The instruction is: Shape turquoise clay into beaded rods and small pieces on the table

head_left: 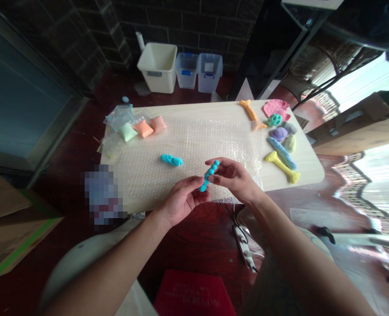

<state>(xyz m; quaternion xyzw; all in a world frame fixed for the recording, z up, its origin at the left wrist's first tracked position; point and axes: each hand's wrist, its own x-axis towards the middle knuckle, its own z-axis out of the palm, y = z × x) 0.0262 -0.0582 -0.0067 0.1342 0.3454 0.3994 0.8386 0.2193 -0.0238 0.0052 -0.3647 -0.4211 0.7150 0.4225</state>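
Observation:
Between my two hands is a row of turquoise clay balls, tilted up to the right above the near edge of the table. My left hand pinches its lower end with thumb and fingers. Higher up, my right hand has thumb and fingers closed on the same row. A twisted lump of turquoise clay lies to the left of my hands on bubble wrap. Fingers cover part of the row, so its full shape is hidden.
On the table's right stand shaped clay pieces: an orange bone, a yellow bone, a blue stick and a pink sheet. Clay packets lie at the left. Beyond are bins; below, a power strip.

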